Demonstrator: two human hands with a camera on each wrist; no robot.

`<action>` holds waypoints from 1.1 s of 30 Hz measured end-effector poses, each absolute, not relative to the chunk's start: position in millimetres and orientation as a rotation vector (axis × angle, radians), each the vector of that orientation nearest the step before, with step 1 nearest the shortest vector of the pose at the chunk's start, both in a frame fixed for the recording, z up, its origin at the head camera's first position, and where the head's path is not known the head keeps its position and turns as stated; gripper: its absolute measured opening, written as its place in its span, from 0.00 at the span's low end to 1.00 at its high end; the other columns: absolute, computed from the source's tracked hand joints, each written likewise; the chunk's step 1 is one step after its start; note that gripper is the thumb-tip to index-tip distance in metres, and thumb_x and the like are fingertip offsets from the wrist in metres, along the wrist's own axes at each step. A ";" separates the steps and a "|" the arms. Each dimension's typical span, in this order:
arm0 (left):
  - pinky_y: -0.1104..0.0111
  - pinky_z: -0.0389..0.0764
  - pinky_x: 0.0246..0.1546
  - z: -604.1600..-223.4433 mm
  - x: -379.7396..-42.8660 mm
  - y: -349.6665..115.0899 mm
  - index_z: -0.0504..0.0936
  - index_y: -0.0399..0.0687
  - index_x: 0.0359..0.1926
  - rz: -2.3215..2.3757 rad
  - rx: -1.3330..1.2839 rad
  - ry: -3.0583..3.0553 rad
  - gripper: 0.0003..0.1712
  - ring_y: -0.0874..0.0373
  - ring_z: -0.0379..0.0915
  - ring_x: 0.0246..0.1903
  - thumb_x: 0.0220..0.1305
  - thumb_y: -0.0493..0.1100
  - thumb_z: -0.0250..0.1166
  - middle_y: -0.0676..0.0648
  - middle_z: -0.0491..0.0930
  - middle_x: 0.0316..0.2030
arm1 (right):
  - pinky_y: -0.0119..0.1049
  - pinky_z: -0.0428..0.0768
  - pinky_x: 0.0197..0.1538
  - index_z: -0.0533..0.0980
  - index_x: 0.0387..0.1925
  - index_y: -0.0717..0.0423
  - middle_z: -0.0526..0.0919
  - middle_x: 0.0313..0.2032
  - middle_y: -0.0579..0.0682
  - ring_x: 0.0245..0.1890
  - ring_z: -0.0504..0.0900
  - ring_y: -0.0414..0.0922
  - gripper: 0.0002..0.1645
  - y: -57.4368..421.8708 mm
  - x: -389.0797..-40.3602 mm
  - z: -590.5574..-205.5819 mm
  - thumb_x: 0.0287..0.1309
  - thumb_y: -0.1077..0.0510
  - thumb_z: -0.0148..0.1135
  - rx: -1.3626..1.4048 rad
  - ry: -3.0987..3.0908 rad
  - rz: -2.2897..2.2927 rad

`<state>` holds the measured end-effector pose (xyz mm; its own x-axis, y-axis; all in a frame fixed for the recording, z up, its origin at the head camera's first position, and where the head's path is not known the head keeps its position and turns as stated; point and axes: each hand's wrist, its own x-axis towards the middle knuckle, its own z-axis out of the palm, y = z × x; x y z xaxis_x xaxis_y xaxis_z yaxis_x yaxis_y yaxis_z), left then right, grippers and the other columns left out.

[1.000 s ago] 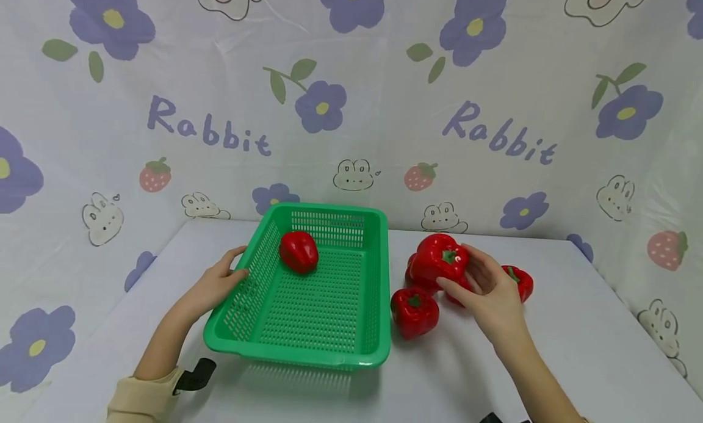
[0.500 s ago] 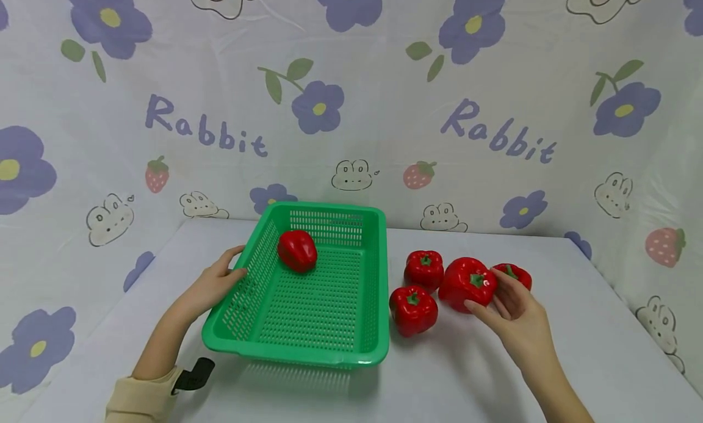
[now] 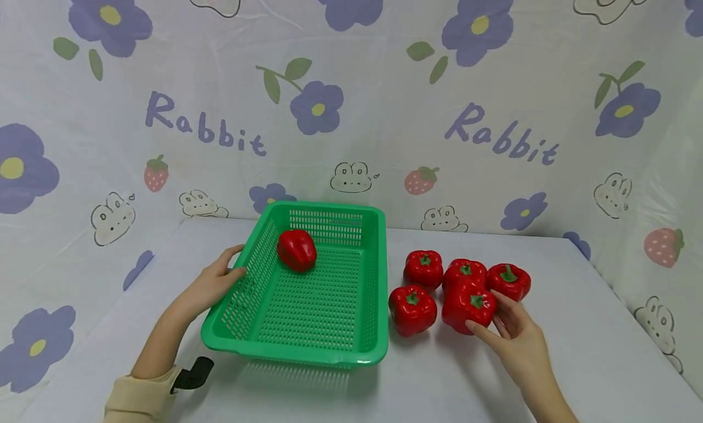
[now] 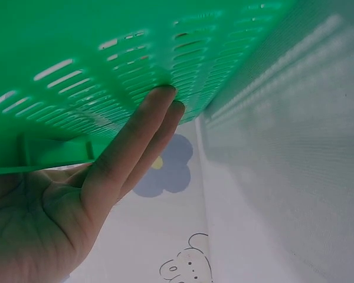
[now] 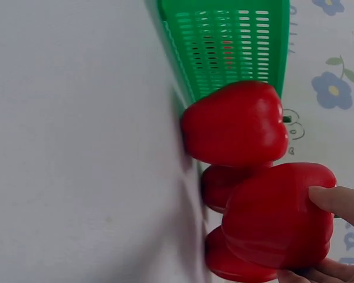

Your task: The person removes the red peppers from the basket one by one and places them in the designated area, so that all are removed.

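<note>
My right hand (image 3: 519, 337) grips a red bell pepper (image 3: 468, 310) with thumb and fingers from its right side; the right wrist view shows the thumb on top of this pepper (image 5: 277, 218). Behind it stands another pepper (image 3: 465, 270), partly covered. More red peppers lie around: one at the back left (image 3: 423, 269), one at the front left (image 3: 412, 311) beside the basket, one on the right (image 3: 509, 281). My left hand (image 3: 211, 285) holds the left rim of the green basket (image 3: 307, 357), its fingers (image 4: 133, 147) along the outer wall. One pepper (image 3: 296, 250) lies inside the basket.
Everything stands on a white table (image 3: 593, 337). A white curtain (image 3: 384, 118) printed with flowers and rabbits hangs behind it and along the sides. A black strap piece (image 3: 193, 374) sits at the left wrist by the sleeve (image 3: 140, 395).
The right hand with its pepper has moved right from above the back-left pepper, then down and nearer, uncovering the pepper behind it. Left hand and basket have hardly moved.
</note>
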<state>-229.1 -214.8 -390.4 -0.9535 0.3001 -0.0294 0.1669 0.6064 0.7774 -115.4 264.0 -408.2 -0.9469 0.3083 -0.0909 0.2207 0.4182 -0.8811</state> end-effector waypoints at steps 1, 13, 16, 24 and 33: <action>0.66 0.80 0.33 -390.3 -229.1 -214.7 0.42 0.39 0.76 1.269 0.391 2.673 0.37 0.54 0.81 0.33 0.76 0.45 0.47 0.25 0.76 0.52 | 0.44 0.68 0.63 0.50 0.76 0.54 0.54 0.75 0.62 0.74 0.57 0.60 0.55 264.6 -115.6 -409.9 0.56 0.48 0.70 -0.485 -2.584 1.586; 0.66 0.80 0.32 -390.1 -229.6 -214.6 0.43 0.39 0.76 1.281 0.393 2.673 0.37 0.55 0.81 0.31 0.76 0.45 0.47 0.25 0.77 0.51 | 0.46 0.65 0.65 0.48 0.76 0.56 0.53 0.75 0.63 0.74 0.55 0.61 0.57 267.8 -119.1 -423.1 0.56 0.46 0.70 -0.493 -2.629 1.604; 0.66 0.80 0.32 -390.6 -229.1 -214.8 0.43 0.39 0.76 1.279 0.395 2.675 0.37 0.54 0.82 0.32 0.76 0.45 0.47 0.25 0.77 0.52 | 0.46 0.65 0.66 0.48 0.76 0.57 0.52 0.75 0.63 0.74 0.54 0.61 0.57 269.0 -119.2 -425.2 0.56 0.45 0.69 -0.497 -2.642 1.600; 0.66 0.81 0.32 -391.5 -228.3 -215.2 0.43 0.39 0.76 1.291 0.396 2.672 0.37 0.55 0.82 0.31 0.76 0.45 0.47 0.25 0.77 0.51 | 0.46 0.65 0.65 0.47 0.77 0.54 0.52 0.75 0.62 0.74 0.54 0.61 0.57 269.5 -120.0 -427.2 0.56 0.45 0.69 -0.478 -2.629 1.627; 0.66 0.79 0.33 -391.3 -228.2 -214.2 0.43 0.40 0.76 1.260 0.373 2.690 0.36 0.55 0.81 0.32 0.76 0.46 0.47 0.27 0.78 0.51 | 0.43 0.66 0.65 0.50 0.76 0.55 0.55 0.75 0.60 0.74 0.57 0.59 0.54 268.8 -117.1 -426.9 0.57 0.46 0.68 -0.452 -2.607 1.633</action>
<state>-228.2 -214.2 -391.3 -0.9583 0.2842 -0.0278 0.1605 0.6167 0.7707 -117.1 268.8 -426.9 -0.9573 0.2605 -0.1254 0.2265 0.4061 -0.8853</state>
